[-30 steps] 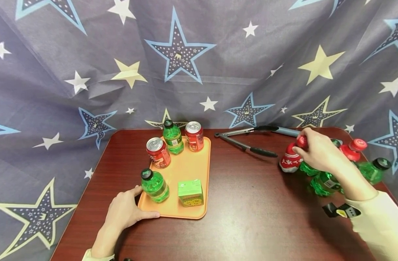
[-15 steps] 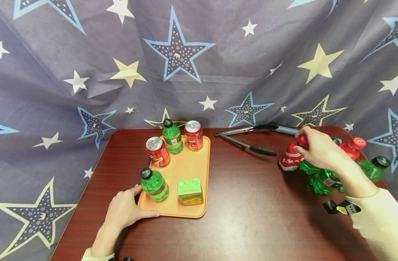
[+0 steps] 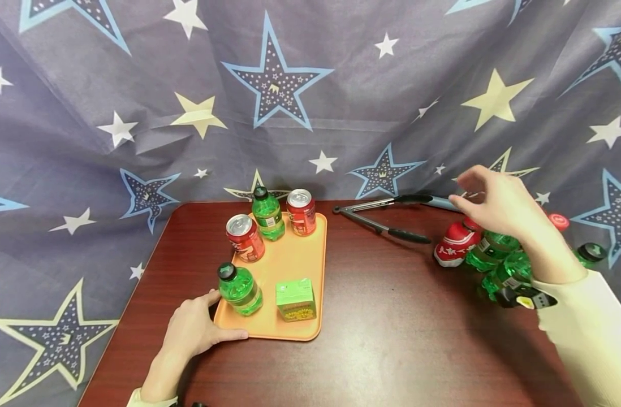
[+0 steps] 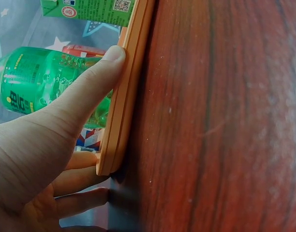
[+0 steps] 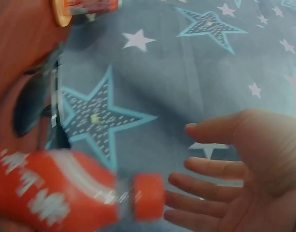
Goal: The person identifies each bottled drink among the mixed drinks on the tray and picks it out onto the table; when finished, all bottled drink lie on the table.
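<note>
My left hand holds the near left corner of an orange tray, with its thumb along the front rim and its other fingers at the left side. On the tray stand two green soda bottles, two red soda cans and a green drink carton. My right hand hovers above a red-labelled soda bottle at the right. Its fingers are loosely bent with nothing between them. In the right wrist view, the fingertips lie close to the red cap, seemingly apart from it.
Several green bottles stand close together beside the red-labelled one, partly hidden by my right forearm. Another red cap shows behind it. Spread tongs lie at the table's back edge, before a star-patterned cloth.
My right hand has let go of the red-labelled bottle's cap and risen above it. The bottle stays in place. The left hand and the tray have not visibly moved.
</note>
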A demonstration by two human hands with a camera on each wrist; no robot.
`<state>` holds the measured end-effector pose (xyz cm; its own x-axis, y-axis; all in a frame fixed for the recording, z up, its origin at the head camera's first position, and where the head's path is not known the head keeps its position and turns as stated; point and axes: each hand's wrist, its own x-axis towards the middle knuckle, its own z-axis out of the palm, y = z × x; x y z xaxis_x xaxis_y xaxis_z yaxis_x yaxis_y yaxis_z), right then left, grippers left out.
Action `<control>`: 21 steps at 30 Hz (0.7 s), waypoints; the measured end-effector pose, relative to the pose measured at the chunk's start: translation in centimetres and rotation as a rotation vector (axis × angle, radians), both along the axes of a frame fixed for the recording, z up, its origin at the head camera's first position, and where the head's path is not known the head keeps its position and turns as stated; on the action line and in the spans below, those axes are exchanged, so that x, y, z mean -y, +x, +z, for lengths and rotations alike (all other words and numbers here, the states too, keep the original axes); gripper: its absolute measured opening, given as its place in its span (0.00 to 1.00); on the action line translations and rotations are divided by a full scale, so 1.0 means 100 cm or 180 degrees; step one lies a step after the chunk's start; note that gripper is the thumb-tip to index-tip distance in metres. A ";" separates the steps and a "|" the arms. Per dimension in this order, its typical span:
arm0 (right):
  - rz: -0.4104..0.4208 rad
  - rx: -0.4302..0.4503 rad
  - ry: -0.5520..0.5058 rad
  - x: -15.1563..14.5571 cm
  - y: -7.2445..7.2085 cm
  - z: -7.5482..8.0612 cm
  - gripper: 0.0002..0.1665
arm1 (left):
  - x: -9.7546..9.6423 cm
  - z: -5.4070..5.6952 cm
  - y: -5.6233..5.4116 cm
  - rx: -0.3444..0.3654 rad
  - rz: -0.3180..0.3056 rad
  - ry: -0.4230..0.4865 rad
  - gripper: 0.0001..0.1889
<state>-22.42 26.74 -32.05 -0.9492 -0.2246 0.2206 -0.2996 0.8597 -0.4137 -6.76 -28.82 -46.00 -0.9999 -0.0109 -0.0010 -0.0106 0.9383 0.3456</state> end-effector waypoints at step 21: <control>0.0600 -0.0030 -0.1120 0.123 -0.045 0.028 0.23 | 0.001 -0.002 0.001 -0.0037 -0.0004 0.0007 0.60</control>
